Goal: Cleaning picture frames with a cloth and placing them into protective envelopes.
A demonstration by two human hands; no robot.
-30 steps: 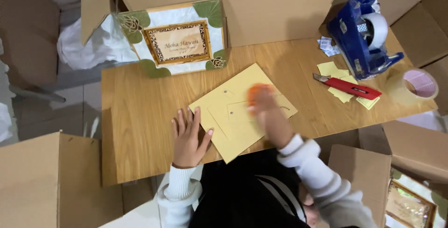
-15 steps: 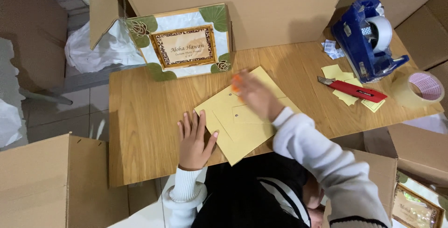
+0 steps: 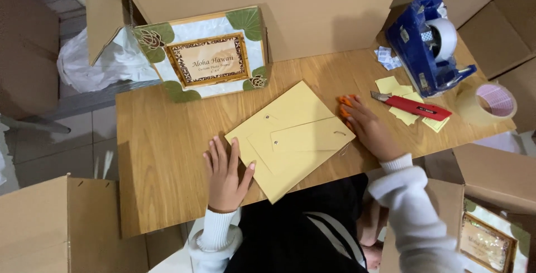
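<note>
A big open cardboard box (image 3: 290,10) stands at the far edge of the wooden table (image 3: 162,139), and a picture frame (image 3: 206,55) with green leaf corners leans against its front. Another open carton (image 3: 491,211) at the lower right holds one more frame of the same kind.

The yellow backing board (image 3: 290,139) lies flat near the front edge of the table, turned like a diamond; its long axis goes from the near-left corner up to the far right. One corner reaches over the table edge, toward the person.

The left hand (image 3: 226,175) lies open, fingers spread, and the thumb touches the left edge of the board. The right hand (image 3: 368,130) rests at the right corner of the board, with something small and orange under the fingertips; I cannot tell if it grips it.

To the right are a red cutter (image 3: 416,107), yellow paper pieces (image 3: 402,114), a blue tape dispenser (image 3: 427,47) and a tape roll (image 3: 486,104). The left part of the table is bare wood.
</note>
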